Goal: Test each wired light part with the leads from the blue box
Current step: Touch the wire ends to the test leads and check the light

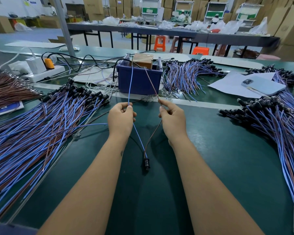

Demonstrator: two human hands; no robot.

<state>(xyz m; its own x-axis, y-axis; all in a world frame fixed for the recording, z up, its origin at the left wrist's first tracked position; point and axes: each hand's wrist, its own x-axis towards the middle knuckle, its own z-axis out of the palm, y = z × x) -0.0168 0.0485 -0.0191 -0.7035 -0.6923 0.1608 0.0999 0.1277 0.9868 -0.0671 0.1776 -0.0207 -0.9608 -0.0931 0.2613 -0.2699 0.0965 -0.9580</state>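
Observation:
The blue box [139,81] stands mid-table with a brown block inside. A blue lead [130,83] and a brown lead [151,83] run from it toward me. My left hand [120,118] pinches the blue lead's end together with the blue wire of one light part. My right hand [172,119] pinches the brown lead's end with that part's brown wire. The light part's black socket [146,163] hangs low between my forearms, just above the green table [210,167].
Large heaps of blue-and-brown wired parts lie left [41,126], right [282,126] and behind the box [188,73]. A phone [263,85] rests on white paper at right. A power strip [44,72] with plugs sits back left. Orange stools and benches stand beyond.

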